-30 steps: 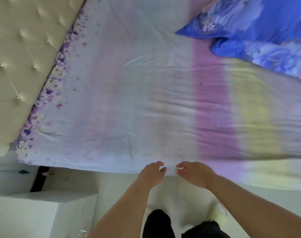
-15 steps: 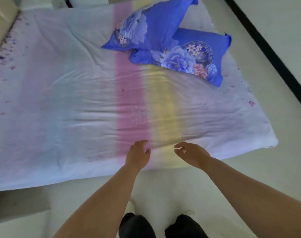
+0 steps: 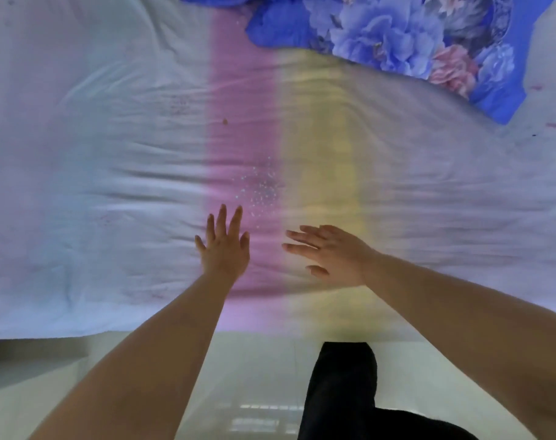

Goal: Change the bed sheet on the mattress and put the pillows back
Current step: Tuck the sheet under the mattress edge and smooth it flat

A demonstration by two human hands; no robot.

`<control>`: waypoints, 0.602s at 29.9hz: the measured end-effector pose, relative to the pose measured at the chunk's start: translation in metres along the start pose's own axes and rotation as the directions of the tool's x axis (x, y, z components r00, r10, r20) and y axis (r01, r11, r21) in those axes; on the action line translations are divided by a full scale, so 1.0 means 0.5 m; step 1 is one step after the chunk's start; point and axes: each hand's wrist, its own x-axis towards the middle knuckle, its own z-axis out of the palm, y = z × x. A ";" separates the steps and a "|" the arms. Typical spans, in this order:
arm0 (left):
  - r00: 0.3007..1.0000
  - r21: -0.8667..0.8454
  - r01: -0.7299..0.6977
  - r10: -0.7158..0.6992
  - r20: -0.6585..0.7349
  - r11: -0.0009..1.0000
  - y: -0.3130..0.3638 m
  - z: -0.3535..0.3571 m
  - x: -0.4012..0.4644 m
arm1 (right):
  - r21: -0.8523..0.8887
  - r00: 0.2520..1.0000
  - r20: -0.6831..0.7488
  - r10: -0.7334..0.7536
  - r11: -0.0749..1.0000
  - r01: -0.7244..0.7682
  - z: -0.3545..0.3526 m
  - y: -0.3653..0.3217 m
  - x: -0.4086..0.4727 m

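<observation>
Bed sheet [image 3: 111,185] lies wrinkled; its near edge is behind both wrists. Left hand [image 3: 224,249] and right hand [image 3: 330,254] rest flat (fingers spread, empty). 2 blue pillows [image 3: 397,42] lie beyond them.

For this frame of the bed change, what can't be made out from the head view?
- Pillows: cut off by the top edge; their count is unclear.
- Bed sheet: left, right and far ends run out of frame, so whether it is tucked is unknown.
- Left hand and right hand: open and spread, but contact with the sheet cannot be told.
- Mattress: hidden under the sheet.
</observation>
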 end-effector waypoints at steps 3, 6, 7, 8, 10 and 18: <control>0.999 0.053 -0.034 0.036 -0.021 0.998 -0.014 0.039 0.133 | -0.016 0.996 -0.088 0.001 1.000 -0.002 0.040 0.096 0.122; 0.988 0.124 -0.137 0.145 -0.050 0.983 -0.030 0.057 0.260 | -0.015 0.985 -0.164 0.047 0.999 -0.050 0.059 0.173 0.230; 0.979 0.144 -0.181 0.192 -0.065 0.973 -0.040 0.068 0.291 | -0.021 0.983 -0.180 0.043 0.999 -0.047 0.065 0.193 0.260; 0.975 0.143 -0.194 0.207 -0.082 0.970 -0.057 0.088 0.311 | -0.025 0.980 -0.194 0.041 0.999 -0.047 0.078 0.213 0.289; 0.989 0.049 -0.074 0.080 -0.124 0.996 -0.097 0.150 0.303 | 0.018 0.959 -0.251 0.131 0.991 -0.130 0.108 0.248 0.325; 0.735 -0.257 0.658 -0.678 0.018 0.708 -0.126 0.285 0.080 | 0.079 0.949 -0.022 -0.314 0.946 0.315 0.299 -0.034 0.064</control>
